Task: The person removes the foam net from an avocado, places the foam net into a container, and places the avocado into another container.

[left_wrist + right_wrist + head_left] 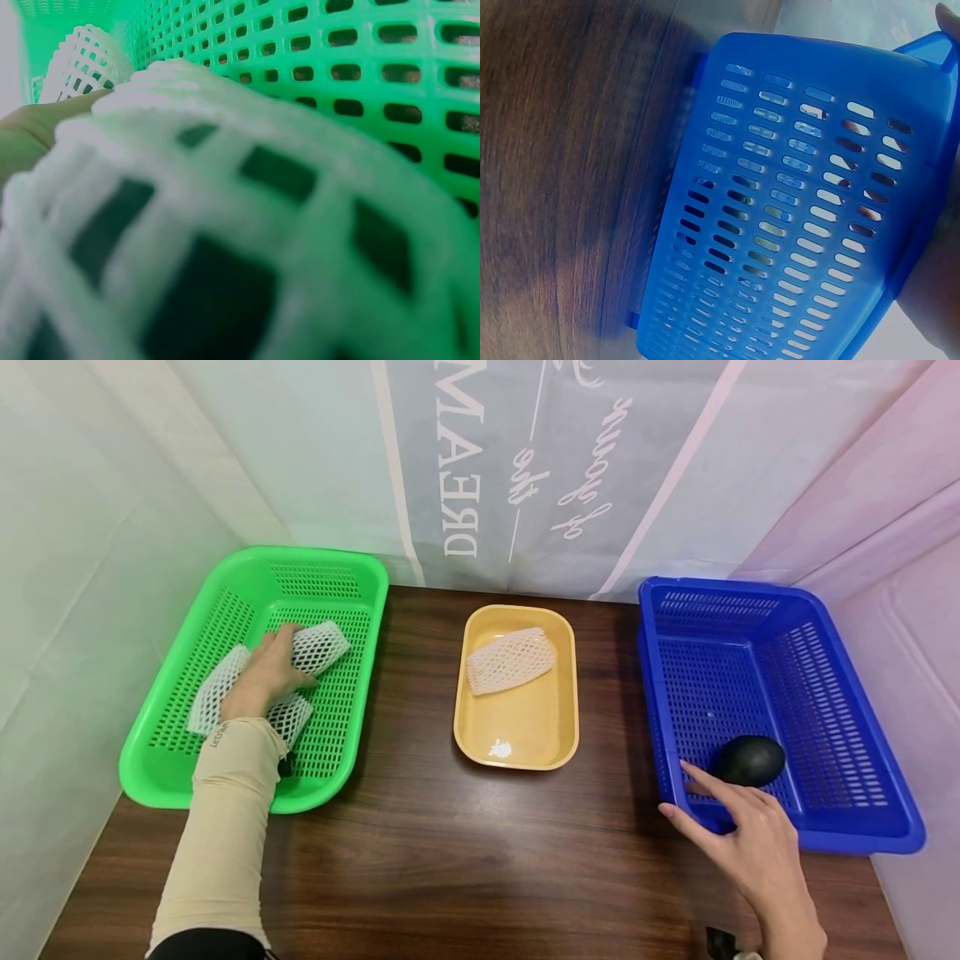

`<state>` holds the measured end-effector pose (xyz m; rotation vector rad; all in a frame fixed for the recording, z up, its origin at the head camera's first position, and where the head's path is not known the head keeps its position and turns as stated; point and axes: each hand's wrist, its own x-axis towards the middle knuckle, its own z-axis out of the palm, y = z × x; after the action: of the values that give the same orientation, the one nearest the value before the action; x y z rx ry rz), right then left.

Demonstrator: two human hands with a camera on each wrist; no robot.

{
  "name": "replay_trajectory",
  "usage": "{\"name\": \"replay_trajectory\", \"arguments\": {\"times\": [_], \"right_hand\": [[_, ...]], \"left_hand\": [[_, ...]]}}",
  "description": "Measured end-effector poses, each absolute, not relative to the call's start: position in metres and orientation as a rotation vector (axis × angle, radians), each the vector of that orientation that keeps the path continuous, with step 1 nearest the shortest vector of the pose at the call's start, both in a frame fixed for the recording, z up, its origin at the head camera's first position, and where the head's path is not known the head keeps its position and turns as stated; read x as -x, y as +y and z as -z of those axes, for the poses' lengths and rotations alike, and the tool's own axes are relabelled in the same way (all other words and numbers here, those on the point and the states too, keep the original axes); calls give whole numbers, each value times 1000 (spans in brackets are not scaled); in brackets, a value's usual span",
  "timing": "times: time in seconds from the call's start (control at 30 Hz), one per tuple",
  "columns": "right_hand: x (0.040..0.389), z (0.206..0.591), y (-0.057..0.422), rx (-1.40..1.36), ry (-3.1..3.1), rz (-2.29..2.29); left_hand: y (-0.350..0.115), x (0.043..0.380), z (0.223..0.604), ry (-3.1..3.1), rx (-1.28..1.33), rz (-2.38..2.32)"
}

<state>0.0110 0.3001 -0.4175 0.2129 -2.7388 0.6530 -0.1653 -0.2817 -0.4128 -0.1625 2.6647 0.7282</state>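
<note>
My left hand [272,672] is down in the green basket [258,556], fingers and thumb on either side of a dark oval fruit in a white foam net [321,647]. Another netted fruit [219,689] lies left of the hand, and a third [289,718] lies under the wrist. Blurred foam net [217,217] fills much of the left wrist view. Over at the blue basket [716,585], my right hand [750,831] holds the near-left rim, thumb outside and fingers inside. A bare dark avocado [750,761] sits in that basket just beyond the fingers.
Between the baskets stands a yellow tray [517,739] with a flattened foam net [512,661] in it. All stand on a dark wooden table [480,860]. A printed curtain [510,468] hangs behind, and pale cloth [60,610] lines the sides.
</note>
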Motion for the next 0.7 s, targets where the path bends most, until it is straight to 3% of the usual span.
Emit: {"name": "replay_trajectory", "arguments": {"times": [0.7], "right_hand": [[-12, 415, 299, -181, -2748, -655]], "left_hand": [[-280, 163, 408, 2745, 201, -696]]}}
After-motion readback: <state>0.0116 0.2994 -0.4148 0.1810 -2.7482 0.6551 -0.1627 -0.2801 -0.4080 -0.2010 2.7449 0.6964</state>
